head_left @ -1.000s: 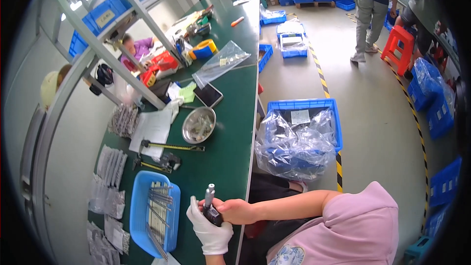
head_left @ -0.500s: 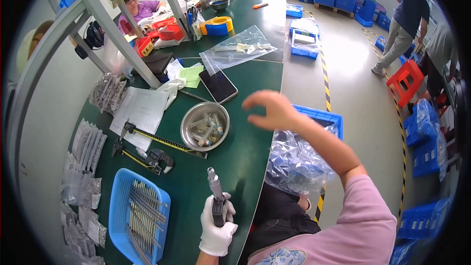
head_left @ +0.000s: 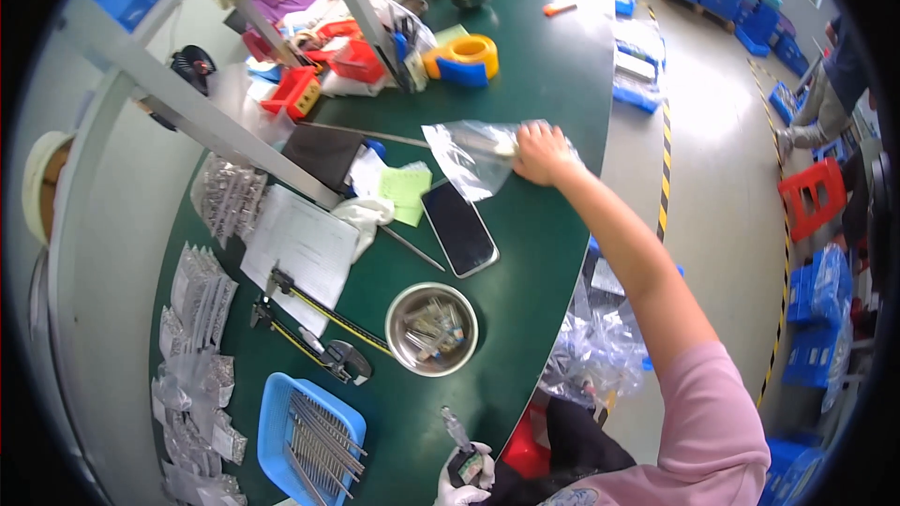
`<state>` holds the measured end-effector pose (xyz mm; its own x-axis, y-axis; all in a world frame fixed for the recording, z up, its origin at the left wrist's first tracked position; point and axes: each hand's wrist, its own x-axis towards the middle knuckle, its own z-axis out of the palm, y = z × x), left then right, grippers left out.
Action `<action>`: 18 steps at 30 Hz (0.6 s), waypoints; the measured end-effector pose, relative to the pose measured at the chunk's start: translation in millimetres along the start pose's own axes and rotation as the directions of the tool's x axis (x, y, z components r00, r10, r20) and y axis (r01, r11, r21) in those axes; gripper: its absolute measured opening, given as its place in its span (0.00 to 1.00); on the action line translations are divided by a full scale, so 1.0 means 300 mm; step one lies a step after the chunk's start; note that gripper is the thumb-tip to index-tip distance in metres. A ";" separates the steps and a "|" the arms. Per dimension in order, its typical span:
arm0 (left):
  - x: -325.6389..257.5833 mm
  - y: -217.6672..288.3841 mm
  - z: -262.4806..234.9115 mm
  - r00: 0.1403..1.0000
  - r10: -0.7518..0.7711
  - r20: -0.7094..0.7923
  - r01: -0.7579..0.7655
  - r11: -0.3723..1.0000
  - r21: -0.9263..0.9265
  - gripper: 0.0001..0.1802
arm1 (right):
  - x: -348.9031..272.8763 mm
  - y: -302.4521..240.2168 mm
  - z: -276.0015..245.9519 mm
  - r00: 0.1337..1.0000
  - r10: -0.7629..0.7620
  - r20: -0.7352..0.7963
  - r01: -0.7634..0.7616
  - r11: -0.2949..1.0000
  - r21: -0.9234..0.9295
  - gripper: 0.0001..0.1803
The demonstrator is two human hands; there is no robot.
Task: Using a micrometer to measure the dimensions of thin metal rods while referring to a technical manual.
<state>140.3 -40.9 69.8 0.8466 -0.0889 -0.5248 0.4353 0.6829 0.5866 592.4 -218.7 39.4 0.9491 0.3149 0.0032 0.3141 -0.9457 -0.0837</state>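
Head view: bare right hand [head_left: 541, 152] stretched far out, fingers pinching near edge of clear crinkly plastic bag [head_left: 473, 157], which lies leftward from fingertips, long axis sideways. Gloved left hand [head_left: 464, 476] clenched on small grey tool [head_left: 459, 433], far away.

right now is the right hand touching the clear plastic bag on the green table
Touching. The head view shows the right hand resting on the edge of the clear plastic bag, its fingers overlapping the film with no gap.
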 end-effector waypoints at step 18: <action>0.010 -0.002 -0.094 0.976 -0.182 0.122 0.193 0.977 -0.091 0.31 | -0.527 0.265 0.051 0.959 0.283 0.012 -0.157 0.496 0.854 0.07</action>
<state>134.2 -21.1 50.5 0.7843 -0.2991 -0.5436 0.5609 0.7162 0.4152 467.0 -342.5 17.1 0.9988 0.0356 -0.0326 -0.0131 -0.4496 -0.8931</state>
